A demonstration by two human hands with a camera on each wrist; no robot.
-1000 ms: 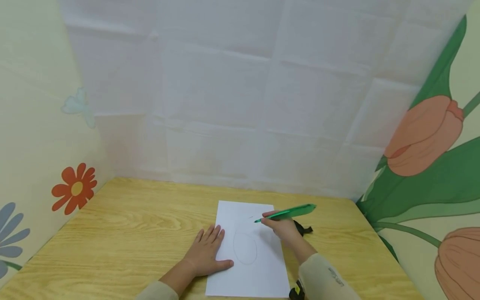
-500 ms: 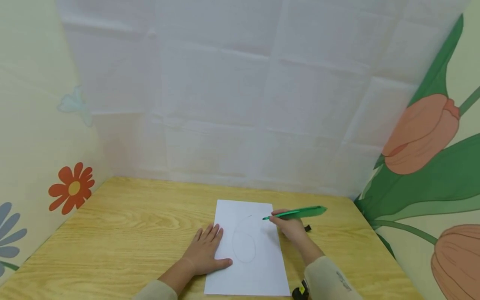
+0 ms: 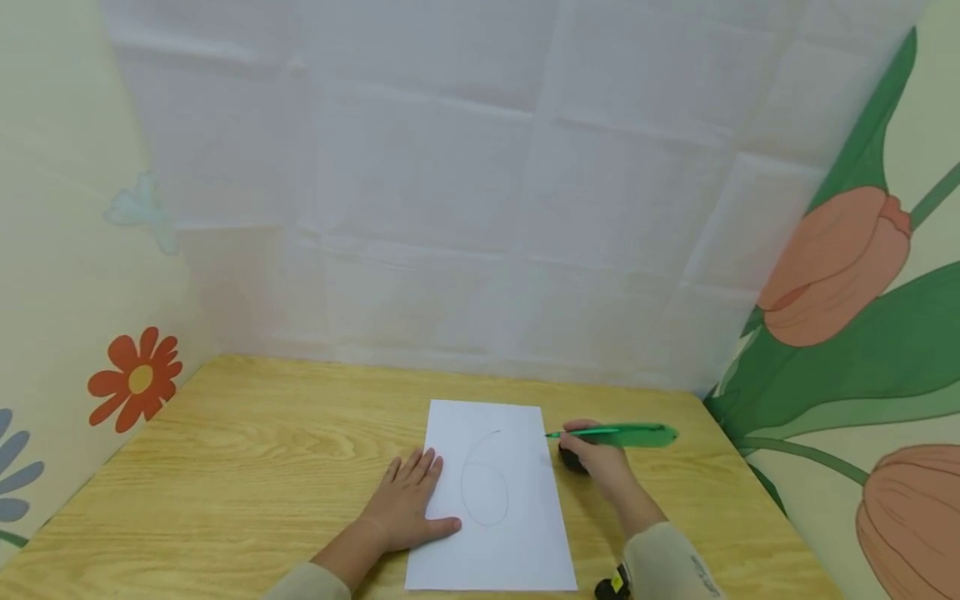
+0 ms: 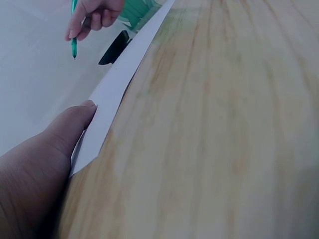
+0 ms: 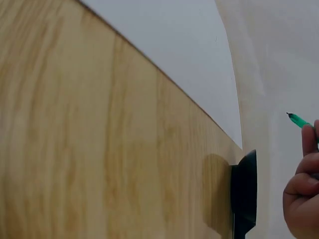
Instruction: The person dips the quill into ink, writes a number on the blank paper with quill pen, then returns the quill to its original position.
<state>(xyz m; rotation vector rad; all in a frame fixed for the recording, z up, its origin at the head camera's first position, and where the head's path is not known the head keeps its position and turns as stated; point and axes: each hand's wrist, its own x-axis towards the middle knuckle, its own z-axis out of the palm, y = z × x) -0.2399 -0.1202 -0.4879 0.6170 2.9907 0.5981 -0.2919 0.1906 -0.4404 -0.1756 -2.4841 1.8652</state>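
A white sheet of paper (image 3: 525, 542) lies on the wooden table, with a thin pencil-like line on it shaped like a 6. My left hand (image 3: 403, 507) rests flat over the sheet's left edge, fingers spread and thumb (image 4: 70, 124) on the paper. Beyond the sheet's upper right edge, my right hand (image 3: 600, 462) pinches a green feather-shaped pen (image 3: 641, 434). The pen's dark tip points left, near the paper's edge in the head view, and shows raised above the table in the right wrist view. The curled fingers hide part of the shaft.
A black round-topped object (image 5: 244, 191) stands on the table just right of the sheet, partly behind my right hand in the head view. A black band with a yellow mark (image 3: 617, 583) sits by the right sleeve. A white cloth (image 3: 420, 208) hangs behind the table (image 3: 285, 467).
My right hand has moved right with the pen, from over the paper to beyond its right edge. More of the curved line shows now. The left hand stays in place.
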